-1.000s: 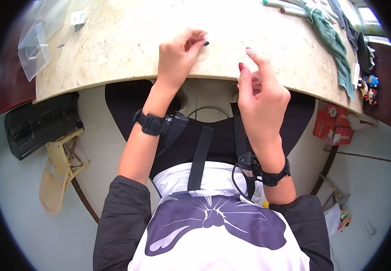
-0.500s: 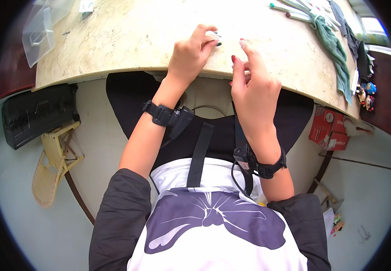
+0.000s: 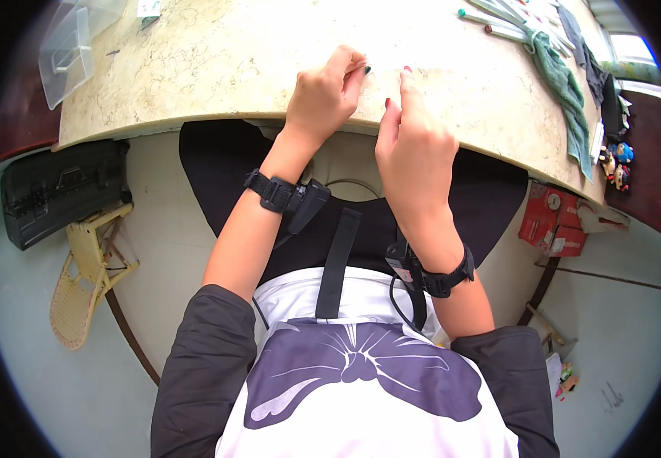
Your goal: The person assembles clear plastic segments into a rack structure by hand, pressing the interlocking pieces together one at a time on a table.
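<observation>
Over the near edge of the pale marbled table, my left hand has its thumb and fingers pinched together. Whatever the pinch holds is too small and washed out to name. Just to its right, my right hand stretches the index finger forward, with the thumb held apart from it. Its other fingers are curled and mostly hidden under the palm. I see nothing held between the right thumb and index finger. The two hands do not touch.
A clear plastic container stands at the table's left end. At the far right lie several markers, a green cloth and small figurines. Below are a black case, a folding chair and a red box.
My right hand has shifted slightly left, its index finger straighter and its thumb a little lower. My left fingers have closed tighter in nearly the same place.
</observation>
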Demonstrator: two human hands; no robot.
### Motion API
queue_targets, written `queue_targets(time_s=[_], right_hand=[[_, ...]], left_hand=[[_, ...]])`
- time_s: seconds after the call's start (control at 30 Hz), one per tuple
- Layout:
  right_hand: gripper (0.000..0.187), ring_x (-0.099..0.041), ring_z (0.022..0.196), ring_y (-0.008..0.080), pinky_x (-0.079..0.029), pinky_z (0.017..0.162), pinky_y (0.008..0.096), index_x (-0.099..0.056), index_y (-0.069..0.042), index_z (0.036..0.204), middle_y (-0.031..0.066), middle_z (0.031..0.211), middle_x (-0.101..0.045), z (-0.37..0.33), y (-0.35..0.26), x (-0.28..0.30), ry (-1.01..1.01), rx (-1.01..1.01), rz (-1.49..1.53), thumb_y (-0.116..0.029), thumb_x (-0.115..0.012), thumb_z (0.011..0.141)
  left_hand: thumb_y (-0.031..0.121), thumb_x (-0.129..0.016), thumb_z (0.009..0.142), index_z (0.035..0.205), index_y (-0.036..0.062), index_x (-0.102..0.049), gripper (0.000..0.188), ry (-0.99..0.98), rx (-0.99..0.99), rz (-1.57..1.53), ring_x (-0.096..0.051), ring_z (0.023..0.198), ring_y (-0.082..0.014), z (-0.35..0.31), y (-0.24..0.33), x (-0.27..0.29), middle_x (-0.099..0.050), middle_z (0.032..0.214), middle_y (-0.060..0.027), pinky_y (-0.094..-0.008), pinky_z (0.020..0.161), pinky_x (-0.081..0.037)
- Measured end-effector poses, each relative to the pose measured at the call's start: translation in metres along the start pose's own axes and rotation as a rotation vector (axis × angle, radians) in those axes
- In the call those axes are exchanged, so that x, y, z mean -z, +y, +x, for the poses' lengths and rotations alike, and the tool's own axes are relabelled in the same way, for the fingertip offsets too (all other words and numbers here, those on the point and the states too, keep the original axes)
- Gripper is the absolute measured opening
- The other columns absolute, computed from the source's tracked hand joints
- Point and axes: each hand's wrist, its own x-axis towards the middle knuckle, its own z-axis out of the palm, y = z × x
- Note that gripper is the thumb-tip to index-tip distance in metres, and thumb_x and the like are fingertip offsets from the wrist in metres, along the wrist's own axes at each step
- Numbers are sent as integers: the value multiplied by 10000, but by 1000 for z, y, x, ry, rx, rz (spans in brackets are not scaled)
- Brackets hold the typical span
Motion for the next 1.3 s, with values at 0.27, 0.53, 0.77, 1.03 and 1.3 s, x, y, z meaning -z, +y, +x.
queue_targets(time_s=[0.27,0.53,0.77,1.03,1.3], right_hand=[[538,-613,570,294,-510,561,354,-499,162,1226,201,683,-614,0,-1,0,-46,41,-34,54,-558,702],[371,-599,517,293,-482,520,367,-575,42,1226,175,622,-601,-1,5,-12,87,96,-22,-14,-572,859],[367,-599,528,306,-482,522,375,-578,47,1216,182,629,-601,-2,8,-15,87,99,11,-1,-571,852],[513,-642,655,318,-534,614,382,-507,148,1203,211,756,-637,-3,8,-7,-71,113,-29,43,-560,703],[184,-657,751,395,-544,693,441,-585,63,917,236,799,-647,37,15,-5,-236,-105,-109,-41,-586,766]], left_hand=[[53,-613,859,913,43,-571,69,11,-11,17,-691,712,-286,-1,-1,-1,-692,788,-144,-332,595,-554],[57,-612,862,926,49,-567,79,10,-30,27,-688,692,-284,0,-3,-2,-691,782,-139,-336,586,-550],[43,-588,860,932,49,-565,76,10,-45,24,-684,698,-297,0,-2,-1,-690,785,-142,-349,592,-550],[50,-575,863,942,57,-580,79,8,-61,33,-675,659,-289,-1,-2,-2,-677,741,-135,-357,572,-540],[70,-602,850,918,63,-611,69,-36,-70,94,-640,560,-278,1,0,-1,-632,639,-125,-343,500,-506]])
